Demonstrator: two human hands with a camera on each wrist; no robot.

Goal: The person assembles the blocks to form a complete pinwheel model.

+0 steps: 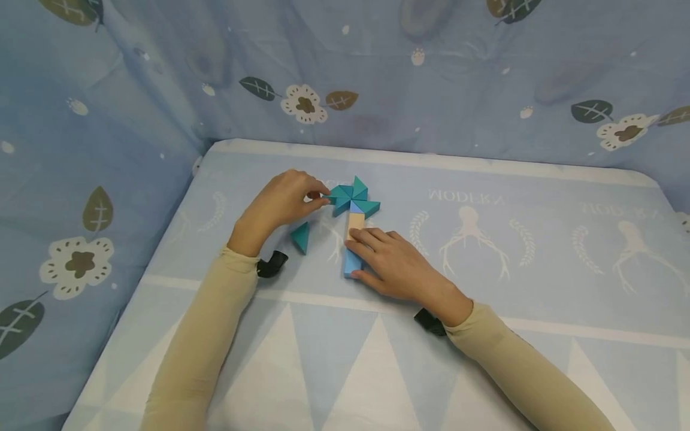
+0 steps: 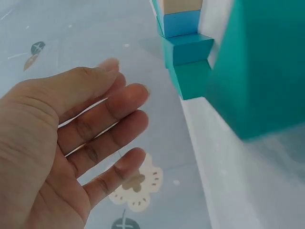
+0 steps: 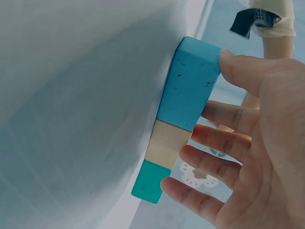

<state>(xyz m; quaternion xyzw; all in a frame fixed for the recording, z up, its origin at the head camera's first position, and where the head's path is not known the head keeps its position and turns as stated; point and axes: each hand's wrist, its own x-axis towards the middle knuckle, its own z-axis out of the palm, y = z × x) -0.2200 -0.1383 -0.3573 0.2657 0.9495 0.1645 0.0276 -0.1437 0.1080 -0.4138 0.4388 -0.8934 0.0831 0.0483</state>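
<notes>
Teal triangular blocks (image 1: 345,196) form a pinwheel on the table. A small blue triangle (image 1: 356,208) sits below its centre, followed by a wooden block (image 1: 356,221) and a blue block (image 1: 353,263) as a stem. My left hand (image 1: 287,196) is at the pinwheel's left point; in the left wrist view its relaxed fingers (image 2: 128,95) show no block between them. My right hand (image 1: 393,261) lies along the stem. Its thumb touches the end of the blue block (image 3: 188,86), and its fairly straight fingers rest along the blocks.
A loose teal triangular block (image 1: 300,237) stands left of the stem, near my left wrist. Black wrist devices (image 1: 272,264) are worn on both wrists. The table's patterned cloth (image 1: 539,269) extends right; blue patterned curtains (image 1: 431,78) rise at the back and left.
</notes>
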